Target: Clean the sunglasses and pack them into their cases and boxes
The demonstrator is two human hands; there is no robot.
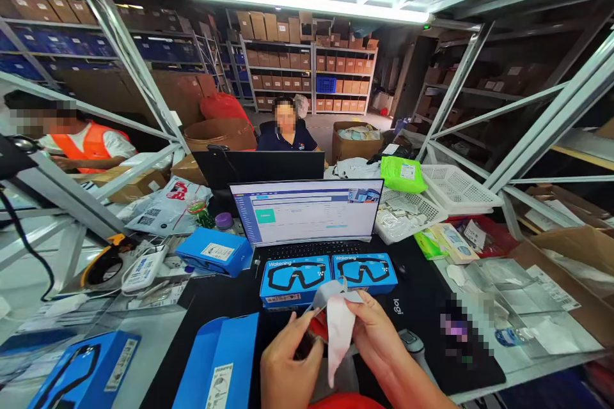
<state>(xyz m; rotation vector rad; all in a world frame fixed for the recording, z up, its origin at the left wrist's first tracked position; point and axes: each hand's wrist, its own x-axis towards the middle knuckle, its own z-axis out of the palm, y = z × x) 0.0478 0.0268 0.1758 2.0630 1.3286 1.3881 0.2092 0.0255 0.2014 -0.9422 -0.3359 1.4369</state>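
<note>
White strip (pixel 339 332): between my hands, long axis running down toward me, nearer my right | right hand (pixel 381 329): pinching its upper end | left hand (pixel 291 358): curled, grip hidden, can't tell

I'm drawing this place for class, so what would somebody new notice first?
Probably the brightly lit monitor in the middle, with two blue Wakening boxes lined up in front of it. Closest to us, a curled white strip dangles from the person's right grip. A lime-green package also pops out, just past the monitor's right edge.
</note>
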